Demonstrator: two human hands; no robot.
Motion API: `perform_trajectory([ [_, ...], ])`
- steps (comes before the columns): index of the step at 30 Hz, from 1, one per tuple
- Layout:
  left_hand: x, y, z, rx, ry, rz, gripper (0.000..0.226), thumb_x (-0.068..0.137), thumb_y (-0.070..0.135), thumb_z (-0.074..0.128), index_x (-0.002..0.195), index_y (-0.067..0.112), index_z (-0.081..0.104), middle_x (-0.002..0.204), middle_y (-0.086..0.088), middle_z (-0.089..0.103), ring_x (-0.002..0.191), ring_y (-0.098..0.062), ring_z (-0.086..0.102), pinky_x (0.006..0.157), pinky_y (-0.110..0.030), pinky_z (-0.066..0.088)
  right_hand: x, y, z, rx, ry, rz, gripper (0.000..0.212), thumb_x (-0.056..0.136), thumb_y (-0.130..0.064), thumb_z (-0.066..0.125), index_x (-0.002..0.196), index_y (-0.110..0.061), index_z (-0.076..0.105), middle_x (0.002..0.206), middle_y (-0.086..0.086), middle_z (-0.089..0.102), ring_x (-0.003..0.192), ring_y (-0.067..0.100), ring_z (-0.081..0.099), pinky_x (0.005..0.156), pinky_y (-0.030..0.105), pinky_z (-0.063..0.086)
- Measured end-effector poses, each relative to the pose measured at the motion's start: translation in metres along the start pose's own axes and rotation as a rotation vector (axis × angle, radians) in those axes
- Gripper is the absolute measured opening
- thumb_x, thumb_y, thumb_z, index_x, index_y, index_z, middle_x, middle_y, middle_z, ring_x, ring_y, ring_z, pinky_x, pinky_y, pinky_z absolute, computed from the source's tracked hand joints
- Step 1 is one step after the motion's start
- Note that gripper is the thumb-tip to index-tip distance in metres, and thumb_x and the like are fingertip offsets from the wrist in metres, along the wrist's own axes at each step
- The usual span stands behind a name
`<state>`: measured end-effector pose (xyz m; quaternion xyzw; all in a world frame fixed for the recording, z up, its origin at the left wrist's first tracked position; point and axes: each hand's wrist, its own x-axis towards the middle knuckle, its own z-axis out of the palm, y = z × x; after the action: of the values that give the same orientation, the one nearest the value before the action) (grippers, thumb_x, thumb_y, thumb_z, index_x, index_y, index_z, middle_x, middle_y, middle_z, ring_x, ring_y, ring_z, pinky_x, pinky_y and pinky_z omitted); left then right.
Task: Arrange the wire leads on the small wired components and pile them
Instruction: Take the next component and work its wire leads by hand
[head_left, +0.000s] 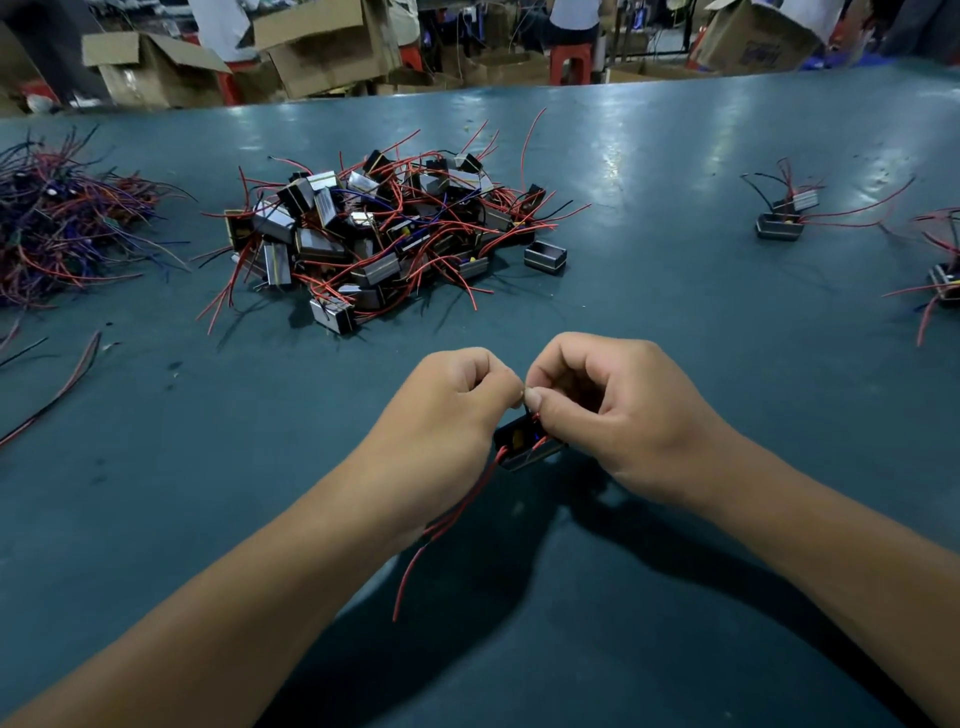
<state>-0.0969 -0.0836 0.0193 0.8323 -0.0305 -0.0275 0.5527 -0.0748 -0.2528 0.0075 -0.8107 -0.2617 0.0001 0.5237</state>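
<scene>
- Place: a factory assembly floor or workshop for small electrical parts.
- Workbench (675, 156): long and wide, covered in a worn teal mat with scuffs and glare from overhead lights.
- Heap of wired components (384, 234): many small boxy metal-cased parts with red, black and blue leads, at the middle of the bench.
- Bundle of loose wires (57, 223): red, blue and black, at the far left.
- Small groups of the same parts (784, 213): at the right.
- Cardboard cartons (317, 47): open and stacked on the floor beyond the far edge.
- Red plastic stool (570, 62): far side, among the cartons.
- People: standing or seated in the far background, seen only in part.
</scene>
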Motion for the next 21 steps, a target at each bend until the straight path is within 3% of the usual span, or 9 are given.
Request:
perform_trajectory([
  [3,0.001,0.006,-0.003,0.106,0.019,0.143,0.018,0.093,0.021,0.054,0.077,0.014,0.061,0.057,0.002,0.049,0.052,-0.007,0.042,0.050,-0.026,0.036,0.002,-0.003,-0.003,0.110,0.007,0.025,0.010,0.085,-0.022,0.063,0.077,-0.017,0.063,0.059,-0.006,0.057,0.052,0.003,0.046,0.050,0.018,0.037],
  [5,0.001,0.008,-0.007,0.160,0.042,0.226,0.015,0.094,0.023,0.055,0.082,0.022,0.064,0.066,0.003,0.059,0.058,-0.006,0.051,0.055,-0.025,0.042,0.003,-0.003,-0.007,0.184,0.020,0.043,0.013,0.089,-0.016,0.065,0.076,-0.016,0.062,0.056,-0.010,0.056,0.047,0.001,0.044,0.048,0.014,0.035],
  [8,-0.002,0.010,-0.011,0.214,0.105,0.303,0.019,0.086,0.025,0.051,0.090,0.028,0.069,0.077,0.019,0.062,0.064,0.002,0.053,0.057,-0.012,0.037,0.005,-0.003,-0.013,0.197,0.065,0.056,0.019,0.093,-0.006,0.064,0.076,-0.015,0.063,0.058,-0.011,0.058,0.051,0.001,0.048,0.052,0.013,0.038],
  [11,-0.007,0.013,-0.009,0.263,0.132,0.363,0.024,0.087,0.026,0.052,0.099,0.029,0.073,0.087,0.020,0.066,0.071,0.005,0.054,0.062,-0.009,0.038,0.006,-0.005,-0.015,0.216,0.088,0.060,0.020,0.092,-0.003,0.063,0.076,-0.015,0.064,0.060,-0.010,0.059,0.054,0.002,0.050,0.054,0.013,0.040],
  [15,-0.009,0.015,-0.007,0.282,0.139,0.386,0.027,0.089,0.026,0.052,0.104,0.025,0.075,0.091,0.014,0.069,0.087,-0.003,0.060,0.068,-0.008,0.038,0.007,-0.006,-0.016,0.228,0.098,0.070,0.019,0.093,-0.002,0.063,0.077,-0.013,0.063,0.061,-0.010,0.058,0.053,0.002,0.047,0.053,0.013,0.038],
  [21,-0.009,0.015,-0.007,0.196,0.101,0.355,0.029,0.088,0.025,0.053,0.101,0.025,0.079,0.087,0.007,0.070,0.081,-0.004,0.061,0.072,-0.012,0.041,0.006,-0.005,-0.016,0.231,0.112,0.062,0.013,0.091,-0.012,0.064,0.078,-0.015,0.064,0.064,-0.005,0.060,0.056,0.006,0.049,0.054,0.015,0.039],
])
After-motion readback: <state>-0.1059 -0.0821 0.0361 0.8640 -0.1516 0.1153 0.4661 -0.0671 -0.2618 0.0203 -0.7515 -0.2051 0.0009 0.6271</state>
